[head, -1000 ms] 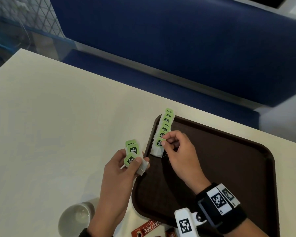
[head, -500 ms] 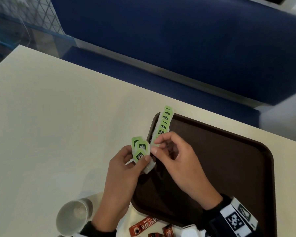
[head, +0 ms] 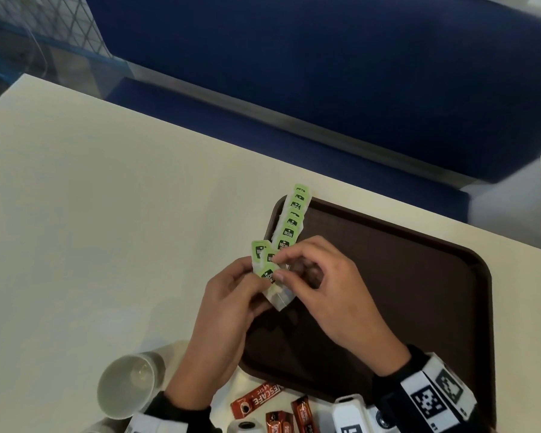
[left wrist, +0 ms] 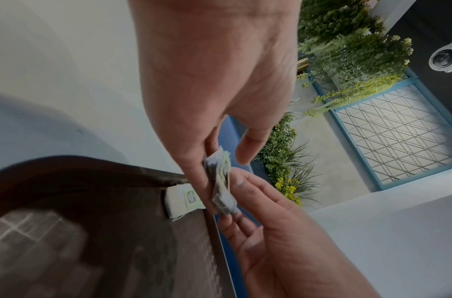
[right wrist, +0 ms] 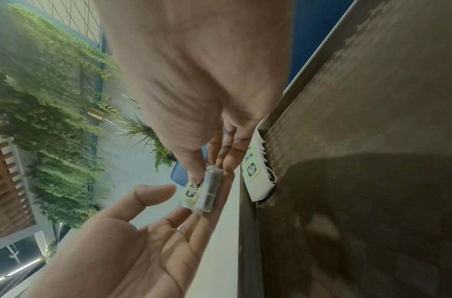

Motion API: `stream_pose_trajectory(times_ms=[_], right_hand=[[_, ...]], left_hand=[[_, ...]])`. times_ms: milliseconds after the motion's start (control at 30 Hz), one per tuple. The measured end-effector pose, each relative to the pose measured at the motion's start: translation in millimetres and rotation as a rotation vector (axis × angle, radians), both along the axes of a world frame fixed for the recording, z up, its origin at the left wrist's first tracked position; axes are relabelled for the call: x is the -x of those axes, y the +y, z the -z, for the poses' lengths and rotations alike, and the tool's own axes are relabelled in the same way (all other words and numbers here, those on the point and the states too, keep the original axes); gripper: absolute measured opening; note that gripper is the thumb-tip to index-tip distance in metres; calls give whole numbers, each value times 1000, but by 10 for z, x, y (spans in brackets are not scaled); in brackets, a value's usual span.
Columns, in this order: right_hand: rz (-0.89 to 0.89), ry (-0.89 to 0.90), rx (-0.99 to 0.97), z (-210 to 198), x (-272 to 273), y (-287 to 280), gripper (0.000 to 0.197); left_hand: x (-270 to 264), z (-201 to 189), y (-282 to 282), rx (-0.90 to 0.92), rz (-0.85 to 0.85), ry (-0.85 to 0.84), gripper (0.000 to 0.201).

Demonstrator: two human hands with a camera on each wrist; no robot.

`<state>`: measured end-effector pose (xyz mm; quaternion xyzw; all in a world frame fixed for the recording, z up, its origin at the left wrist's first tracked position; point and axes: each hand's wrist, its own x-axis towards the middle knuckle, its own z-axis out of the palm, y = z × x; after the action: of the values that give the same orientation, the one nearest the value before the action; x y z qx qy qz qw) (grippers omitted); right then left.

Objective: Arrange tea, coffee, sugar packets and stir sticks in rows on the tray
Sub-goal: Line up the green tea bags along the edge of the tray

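Observation:
A brown tray (head: 419,276) lies on the cream table. A row of tea bags with green tags (head: 291,223) runs along its left edge, also seen in the right wrist view (right wrist: 255,173). Over the tray's left rim my left hand (head: 247,276) cradles a small stack of tea bags (head: 267,271) on its curled fingers. The left thumb stands slightly off the stack in the right wrist view. My right hand (head: 283,270) pinches the stack's top tea bag (right wrist: 207,189) between thumb and fingertips. The left wrist view shows the stack (left wrist: 221,181) between both hands.
Red coffee sticks (head: 256,401) lie on the table below the tray's near edge. A white paper cup (head: 127,385) lies to their left. A blue bench (head: 325,73) runs behind the table. The bare table top (head: 107,214) stretches to the left.
My right hand left the tea bag row on the tray and came to the stack in my left hand. The left hand shifted right, toward the tray's edge.

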<state>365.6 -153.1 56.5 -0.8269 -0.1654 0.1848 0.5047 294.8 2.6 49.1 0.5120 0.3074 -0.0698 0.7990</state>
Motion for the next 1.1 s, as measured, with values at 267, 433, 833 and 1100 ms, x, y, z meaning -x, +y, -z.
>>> stream_pose_trajectory(times_ms=[267, 433, 833, 1100], right_hand=[[-65, 120, -72, -24, 51, -54, 11], [-3, 203, -120, -25, 67, -118, 8], [262, 171, -90, 488, 70, 126, 23], [287, -81, 6, 541, 93, 221, 28]], left_hand=[[16, -26, -13, 46, -88, 21, 23], [56, -3, 14, -12, -147, 75, 17], [135, 77, 71, -193, -247, 56, 15], [191, 107, 90, -186, -231, 51, 14]])
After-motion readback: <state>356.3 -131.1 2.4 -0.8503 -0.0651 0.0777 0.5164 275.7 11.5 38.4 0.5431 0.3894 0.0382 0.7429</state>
